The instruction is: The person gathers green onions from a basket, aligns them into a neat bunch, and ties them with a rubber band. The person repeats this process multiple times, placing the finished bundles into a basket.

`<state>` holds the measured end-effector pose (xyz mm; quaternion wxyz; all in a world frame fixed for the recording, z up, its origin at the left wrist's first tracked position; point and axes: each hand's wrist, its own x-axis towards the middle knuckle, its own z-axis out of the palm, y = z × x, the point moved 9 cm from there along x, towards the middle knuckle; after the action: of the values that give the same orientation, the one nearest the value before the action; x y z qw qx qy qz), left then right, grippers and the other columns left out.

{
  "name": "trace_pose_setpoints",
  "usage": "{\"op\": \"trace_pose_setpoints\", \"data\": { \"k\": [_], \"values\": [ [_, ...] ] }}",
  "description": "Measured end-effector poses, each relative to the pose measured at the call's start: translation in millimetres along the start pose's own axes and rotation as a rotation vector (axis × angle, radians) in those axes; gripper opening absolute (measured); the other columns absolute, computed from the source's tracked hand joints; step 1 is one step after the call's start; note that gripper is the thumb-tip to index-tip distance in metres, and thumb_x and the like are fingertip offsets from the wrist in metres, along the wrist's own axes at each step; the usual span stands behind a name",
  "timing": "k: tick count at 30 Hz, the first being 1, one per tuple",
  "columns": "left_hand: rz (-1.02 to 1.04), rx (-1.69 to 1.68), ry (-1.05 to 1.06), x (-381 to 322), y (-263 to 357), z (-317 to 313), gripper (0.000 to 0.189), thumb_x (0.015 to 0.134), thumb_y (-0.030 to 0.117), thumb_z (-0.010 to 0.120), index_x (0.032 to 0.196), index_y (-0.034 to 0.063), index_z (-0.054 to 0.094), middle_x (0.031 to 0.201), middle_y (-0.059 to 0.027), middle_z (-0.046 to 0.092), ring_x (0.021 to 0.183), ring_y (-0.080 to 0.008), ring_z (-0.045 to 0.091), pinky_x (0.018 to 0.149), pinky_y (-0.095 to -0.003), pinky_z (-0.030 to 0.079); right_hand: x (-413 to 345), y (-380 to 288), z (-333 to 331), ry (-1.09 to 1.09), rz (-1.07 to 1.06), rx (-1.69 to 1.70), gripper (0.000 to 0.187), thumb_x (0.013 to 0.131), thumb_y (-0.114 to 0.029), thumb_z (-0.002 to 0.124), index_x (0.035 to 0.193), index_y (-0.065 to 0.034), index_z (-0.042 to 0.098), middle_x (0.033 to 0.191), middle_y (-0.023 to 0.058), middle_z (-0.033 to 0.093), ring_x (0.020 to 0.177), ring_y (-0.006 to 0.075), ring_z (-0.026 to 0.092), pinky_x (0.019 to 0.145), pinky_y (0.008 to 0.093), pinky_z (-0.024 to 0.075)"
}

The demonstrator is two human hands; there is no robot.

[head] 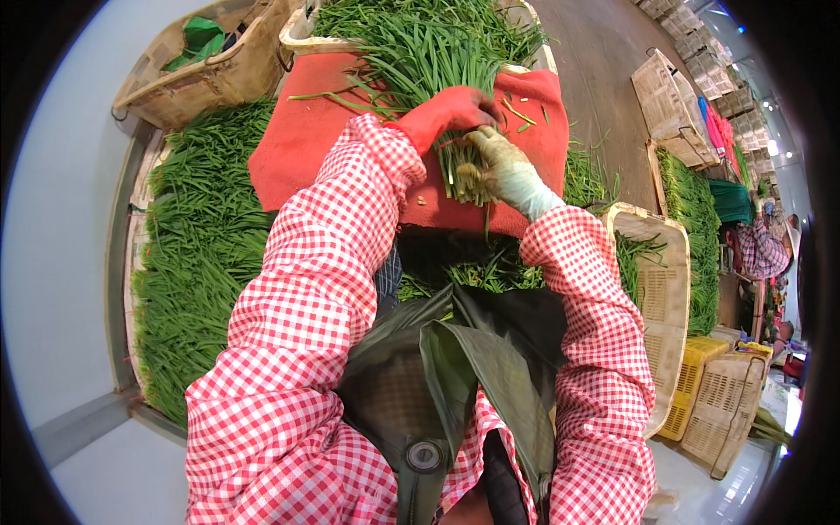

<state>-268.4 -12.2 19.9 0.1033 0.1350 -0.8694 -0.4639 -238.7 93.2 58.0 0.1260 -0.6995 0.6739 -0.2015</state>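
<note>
A bundle of long green leafy stalks, apparently garlic chives (459, 174), lies over a red cloth (308, 144), its pale cut ends towards me. My left hand (453, 111), in a red rubber glove, reaches over the bundle and grips it. At the stem ends my right hand (508, 167), in a stained pale glove, holds the bundle from the right side. A thin red strand, perhaps a band, shows on the stems between my hands. The leaves run away from me into a heap of greens (420, 26) in a white plastic crate (321, 44).
Packed rows of green bundles (197, 262) line my left. Beyond stands a crate with green plastic (197, 79). To my right are a pale crate (659, 295), a yellow crate (695, 367) and loose greens (584, 174). Another person (764, 246) is far right.
</note>
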Motion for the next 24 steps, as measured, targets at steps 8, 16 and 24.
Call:
{"op": "trace_pose_setpoints", "data": {
  "k": [8,16,24],
  "values": [
    [-0.141,-0.520,1.284,-140.4,-52.2,-20.4,0.026,0.080,0.012,0.056,0.102,-0.0019,0.056,0.080,-0.0084,0.060,0.073,-0.0162,0.057,0.068,-0.0261,0.046,-9.5,-0.3,6.9,0.273,0.156,-0.426,0.033,0.071,-0.022,0.066,0.096,-0.0017,0.056,0.113,0.0133,0.051,0.101,0.0308,0.051,0.085,0.0387,0.0438],
    [-0.304,-0.805,0.881,-136.2,-76.6,64.1,0.031,0.079,0.016,0.067,0.101,-0.0014,0.053,0.077,-0.0012,0.054,0.062,-0.0090,0.050,0.055,-0.0213,0.042,-0.5,-10.2,19.7,0.159,0.338,-0.736,0.021,0.071,-0.017,0.061,0.086,-0.0018,0.061,0.103,0.0110,0.054,0.101,0.0283,0.051,0.083,0.0369,0.0447],
    [-0.215,-0.596,0.804,-134.0,-44.7,40.6,0.026,0.077,0.024,0.069,0.079,0.0013,0.056,0.065,-0.0018,0.057,0.056,-0.0103,0.051,0.050,-0.0263,0.042,-148.0,-43.0,30.9,0.185,0.244,-0.323,0.009,0.071,-0.010,0.058,0.071,-0.0040,0.051,0.078,0.0127,0.052,0.071,0.0321,0.055,0.060,0.0415,0.0469]
  ]
}}
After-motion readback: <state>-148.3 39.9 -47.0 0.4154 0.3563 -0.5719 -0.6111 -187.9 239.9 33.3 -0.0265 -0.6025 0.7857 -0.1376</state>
